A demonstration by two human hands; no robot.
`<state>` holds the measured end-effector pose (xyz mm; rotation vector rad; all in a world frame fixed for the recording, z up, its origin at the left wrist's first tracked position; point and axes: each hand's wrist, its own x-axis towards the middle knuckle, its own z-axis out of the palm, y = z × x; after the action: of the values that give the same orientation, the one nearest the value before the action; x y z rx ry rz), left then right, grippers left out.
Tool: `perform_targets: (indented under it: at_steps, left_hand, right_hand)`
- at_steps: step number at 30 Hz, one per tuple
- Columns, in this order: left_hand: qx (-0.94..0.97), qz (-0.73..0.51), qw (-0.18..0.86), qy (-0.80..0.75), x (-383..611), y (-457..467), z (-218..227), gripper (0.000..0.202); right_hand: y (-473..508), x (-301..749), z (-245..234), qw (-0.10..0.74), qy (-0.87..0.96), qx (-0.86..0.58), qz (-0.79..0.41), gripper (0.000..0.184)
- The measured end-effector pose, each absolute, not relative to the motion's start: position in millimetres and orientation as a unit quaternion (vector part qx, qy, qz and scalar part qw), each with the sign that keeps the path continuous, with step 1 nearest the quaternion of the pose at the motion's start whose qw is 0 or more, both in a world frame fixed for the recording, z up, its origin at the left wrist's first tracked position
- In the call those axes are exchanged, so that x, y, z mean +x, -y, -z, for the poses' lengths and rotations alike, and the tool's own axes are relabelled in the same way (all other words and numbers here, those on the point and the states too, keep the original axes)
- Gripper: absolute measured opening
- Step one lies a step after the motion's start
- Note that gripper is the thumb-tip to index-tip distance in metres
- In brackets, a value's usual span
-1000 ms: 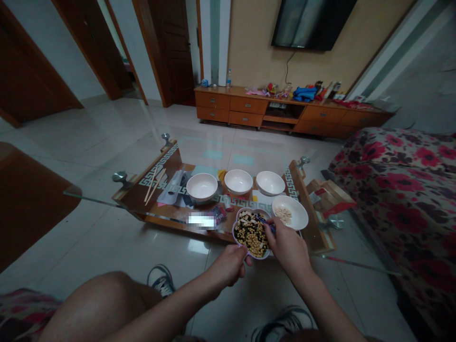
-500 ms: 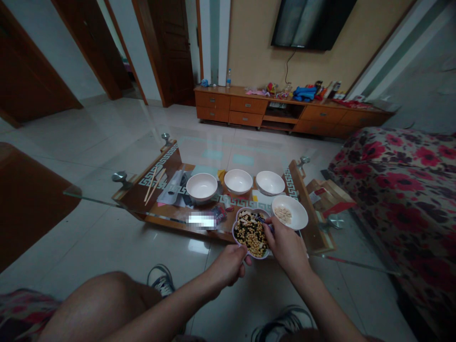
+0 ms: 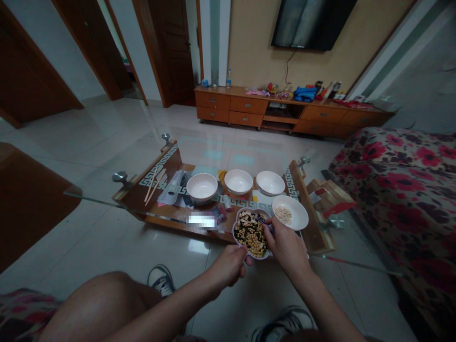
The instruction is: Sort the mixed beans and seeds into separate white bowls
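My left hand is closed on the near rim of a flower-shaped dish, thumb on top. The dish holds a mix of yellow beans, dark bits and pale pieces. Over its right side, my right hand pinches a small bluish-purple tool; its tip reaches into the mix, and the fingers hide most of it. Just beyond the right hand stands a white bowl with pale pieces in it. Three more white bowls, a left one, a middle one and a right one, stand behind.
The glass tabletop has an exposed front edge and metal knobs. Chopsticks lie at the left. Papers and a small packet show around the bowls. A brown paper bag is at the right, near a flowered sofa.
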<state>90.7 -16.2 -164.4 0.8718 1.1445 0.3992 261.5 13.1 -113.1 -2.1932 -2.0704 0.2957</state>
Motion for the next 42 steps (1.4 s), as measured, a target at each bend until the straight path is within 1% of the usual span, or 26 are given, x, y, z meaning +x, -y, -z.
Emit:
perform_targets:
  at_steps: [9,24,32,38,42]
  left_hand:
    - [0.392,-0.188,0.734,-0.521,90.7,16.1,166.6,0.046]
    - [0.394,-0.185,0.73,-0.526,90.0,16.0,164.2,0.053]
    - [0.391,-0.183,0.732,-0.527,90.3,15.6,165.9,0.046]
    - [0.396,-0.187,0.732,-0.522,90.2,15.8,163.2,0.052]
    - [0.389,-0.194,0.737,-0.518,89.3,17.3,163.6,0.052]
  right_hand:
    - [-13.6,262.6,117.5,0.062,0.69,-0.714,-0.1,0.02]
    - [-13.4,261.6,116.4,0.059,0.688,-0.718,-0.091,0.022]
    - [-13.4,260.9,116.0,0.055,0.684,-0.722,-0.088,0.022]
    - [-13.1,261.3,114.2,0.058,0.692,-0.714,-0.091,0.024]
    - [-10.9,261.4,110.3,0.068,0.685,-0.72,-0.092,0.024]
